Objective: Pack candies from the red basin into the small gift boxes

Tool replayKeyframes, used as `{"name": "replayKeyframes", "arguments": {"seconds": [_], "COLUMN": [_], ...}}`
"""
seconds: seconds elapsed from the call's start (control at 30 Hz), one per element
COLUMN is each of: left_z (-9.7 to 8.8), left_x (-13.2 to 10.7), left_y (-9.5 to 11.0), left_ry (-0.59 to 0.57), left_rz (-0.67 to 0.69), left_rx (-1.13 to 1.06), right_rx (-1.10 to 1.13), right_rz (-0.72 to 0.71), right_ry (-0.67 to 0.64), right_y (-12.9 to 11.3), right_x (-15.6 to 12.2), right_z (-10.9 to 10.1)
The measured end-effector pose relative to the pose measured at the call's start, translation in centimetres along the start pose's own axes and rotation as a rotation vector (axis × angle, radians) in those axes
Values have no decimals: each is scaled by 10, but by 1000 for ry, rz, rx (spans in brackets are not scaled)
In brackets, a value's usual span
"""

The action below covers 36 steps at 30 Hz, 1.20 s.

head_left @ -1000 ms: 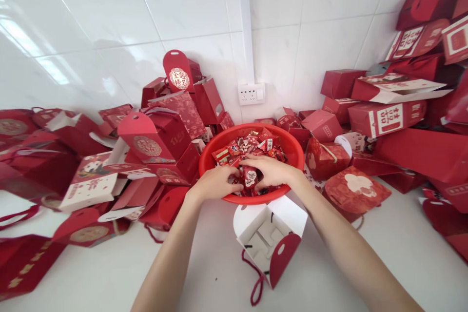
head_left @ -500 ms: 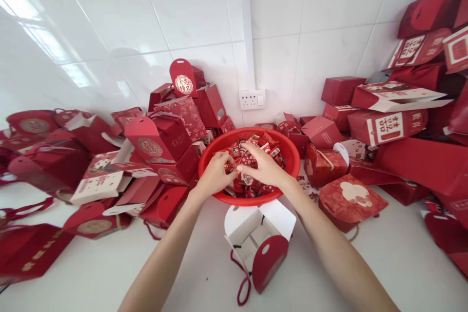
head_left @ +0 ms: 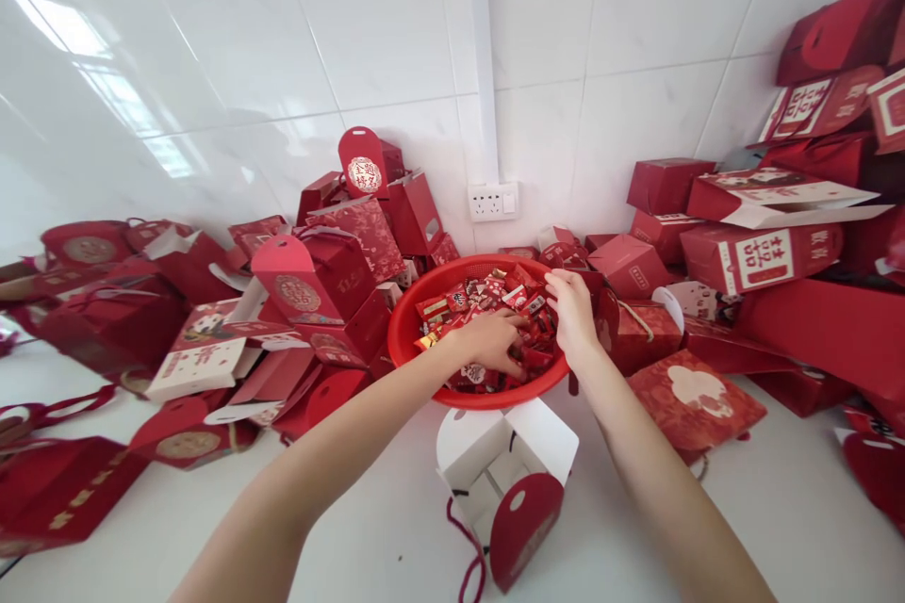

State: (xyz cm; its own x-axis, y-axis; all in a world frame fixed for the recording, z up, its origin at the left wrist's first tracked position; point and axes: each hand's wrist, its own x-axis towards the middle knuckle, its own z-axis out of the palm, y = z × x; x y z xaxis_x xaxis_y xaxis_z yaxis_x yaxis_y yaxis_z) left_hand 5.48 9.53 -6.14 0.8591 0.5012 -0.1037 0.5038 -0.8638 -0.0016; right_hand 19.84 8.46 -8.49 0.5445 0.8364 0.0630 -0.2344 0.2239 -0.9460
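A red plastic basket (head_left: 404,360) full of small red-wrapped candies (head_left: 487,292) stands in the middle. My left hand (head_left: 493,339) reaches into it, palm down, fingers apart and touching the candies. Its fingertips are partly sunk among the wrappers. Over the basket's right rim is my right hand (head_left: 572,311), fingers curled and close together. What they hold, if anything, is hidden. In front of the basket stands an open gift box (head_left: 495,480), white inside and dark red outside, with a dark red cord handle (head_left: 468,575) on its left.
Red gift boxes (head_left: 315,278) are piled left of the basket. Another stack of boxes (head_left: 764,254) rises on the right. A red patterned box (head_left: 697,400) lies near my right forearm. Behind is a tiled wall with a socket (head_left: 493,203).
My hands were close together over the candies. Now the left hand has moved right and deeper into the basket, and the right hand has drawn away to the right rim.
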Motion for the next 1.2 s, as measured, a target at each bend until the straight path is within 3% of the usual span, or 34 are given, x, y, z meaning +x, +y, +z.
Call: {"name": "replayKeyframes", "arguments": {"seconds": [0.13,0.37,0.53,0.67,0.9,1.07,1.2], "left_z": [-9,-29,-36,-29,-10,-2,7], "left_x": [-12,-17,-6,-4,-13,-8,0], "left_y": [-16,-41,-48,-54,-62,-64,-55], "left_ry": [-106,-124,-137,-17,149,265,188], "left_rz": [-262,-637,-704,-756,-614,-293,-57], "left_rx": [48,21,77,30,58,4,-91], "right_rx": [-10,-26,-5,1,10,-19,-5], "right_rz": [23,26,54,66,72,41,24], "right_ry": [0,-31,-13,-15,-21,-23,7], "right_y": [1,-1,-2,-2,-2,0,0], "right_x": [3,-1,-2,-1,-3,-3,-2], "right_z": [-2,-3,-2,0,0,0,1]}}
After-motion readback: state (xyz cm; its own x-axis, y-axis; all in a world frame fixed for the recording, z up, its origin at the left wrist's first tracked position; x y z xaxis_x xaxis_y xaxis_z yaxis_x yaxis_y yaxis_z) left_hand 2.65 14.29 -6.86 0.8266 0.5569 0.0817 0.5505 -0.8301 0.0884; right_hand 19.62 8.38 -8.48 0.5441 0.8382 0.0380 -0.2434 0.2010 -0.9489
